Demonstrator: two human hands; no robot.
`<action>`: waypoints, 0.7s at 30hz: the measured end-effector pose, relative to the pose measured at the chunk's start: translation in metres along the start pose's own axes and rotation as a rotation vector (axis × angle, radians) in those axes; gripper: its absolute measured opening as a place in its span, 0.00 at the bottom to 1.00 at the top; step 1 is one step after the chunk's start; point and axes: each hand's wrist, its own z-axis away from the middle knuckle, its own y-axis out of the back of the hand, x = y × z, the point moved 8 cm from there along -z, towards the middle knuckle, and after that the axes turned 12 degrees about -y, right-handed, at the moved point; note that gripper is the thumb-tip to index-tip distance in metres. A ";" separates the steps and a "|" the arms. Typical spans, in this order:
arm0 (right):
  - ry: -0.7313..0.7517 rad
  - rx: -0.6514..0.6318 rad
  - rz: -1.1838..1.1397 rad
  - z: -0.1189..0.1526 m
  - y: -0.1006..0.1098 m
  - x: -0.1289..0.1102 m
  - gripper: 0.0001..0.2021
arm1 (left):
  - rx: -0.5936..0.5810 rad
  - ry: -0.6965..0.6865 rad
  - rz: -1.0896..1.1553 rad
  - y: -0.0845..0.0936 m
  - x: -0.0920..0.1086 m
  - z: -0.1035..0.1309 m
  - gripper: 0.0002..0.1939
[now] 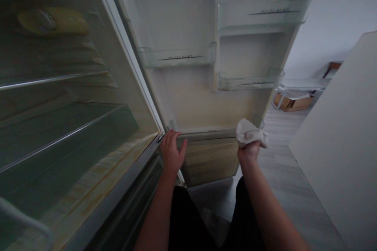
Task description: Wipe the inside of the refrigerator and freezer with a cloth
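Resting loosely spread at seven o'clock, the left hand is placed on the bottom ledge of the off-white plastic refrigerator door, seemingly for steadiness, while a crumpled white cloth is clutched in the right hand at four o'clock, bunched presumably for control.

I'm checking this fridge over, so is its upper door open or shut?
Open. The upper door is swung out, its inner face and clear bins showing, and the fridge's shelves are exposed beside it.
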 end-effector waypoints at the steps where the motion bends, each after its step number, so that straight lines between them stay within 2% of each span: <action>1: -0.003 0.001 -0.006 0.005 -0.009 0.008 0.12 | -0.005 0.005 -0.002 -0.001 -0.001 0.000 0.14; 4: -0.065 0.060 -0.036 0.025 -0.030 0.038 0.13 | -0.032 0.018 -0.009 -0.005 -0.002 0.000 0.16; 7: -0.260 0.033 -0.039 0.060 -0.053 0.081 0.15 | -0.056 0.021 -0.003 -0.008 -0.001 0.000 0.16; 9: -0.465 -0.066 -0.022 0.091 -0.071 0.116 0.17 | -0.066 0.016 0.012 -0.009 -0.001 0.001 0.19; 12: -0.860 -0.304 -0.006 0.144 -0.100 0.171 0.16 | -0.082 0.034 0.040 -0.009 -0.003 0.003 0.24; 14: -1.031 -0.408 0.014 0.168 -0.112 0.193 0.16 | -0.092 0.055 0.055 -0.007 -0.006 0.005 0.24; 17: -1.033 -0.405 0.058 0.172 -0.115 0.200 0.15 | -0.111 0.040 0.075 -0.003 -0.007 0.005 0.23; 21: -0.901 -0.272 0.077 0.161 -0.102 0.179 0.11 | -0.126 -0.001 0.078 0.001 -0.006 0.005 0.23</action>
